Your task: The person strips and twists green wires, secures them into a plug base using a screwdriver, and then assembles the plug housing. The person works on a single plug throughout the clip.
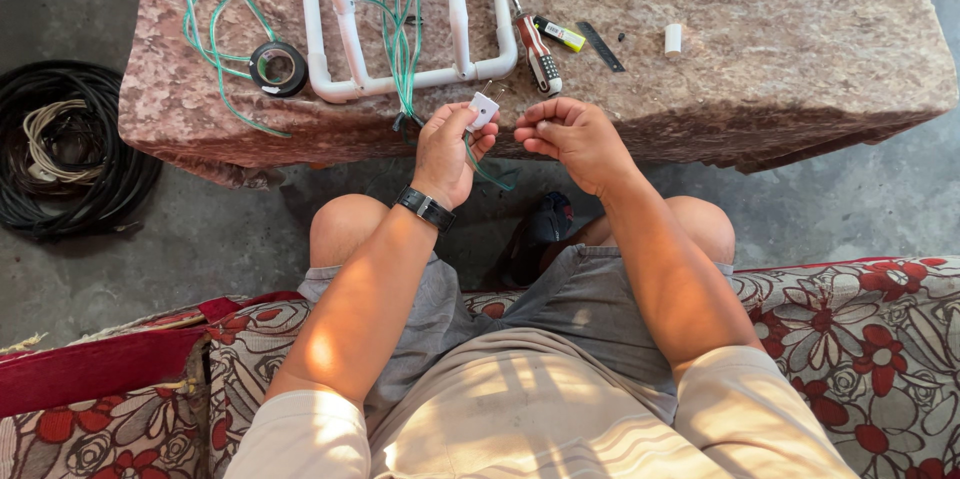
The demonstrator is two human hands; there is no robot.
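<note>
Your left hand [447,144] pinched a small white plug [482,110] at the counter [780,79] edge — green wire [488,171] trailing below. Your right hand [570,134] was curled closed just beside it — whether it held anything, I couldn't tell; screwdriver [535,44] lay near.

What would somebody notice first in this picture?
Probably the two hands in the middle: the left hand pinches a small white plug with a green wire attached, and the right hand is curled beside it. Just behind them, a white pipe frame lies on the pinkish stone table.
</note>
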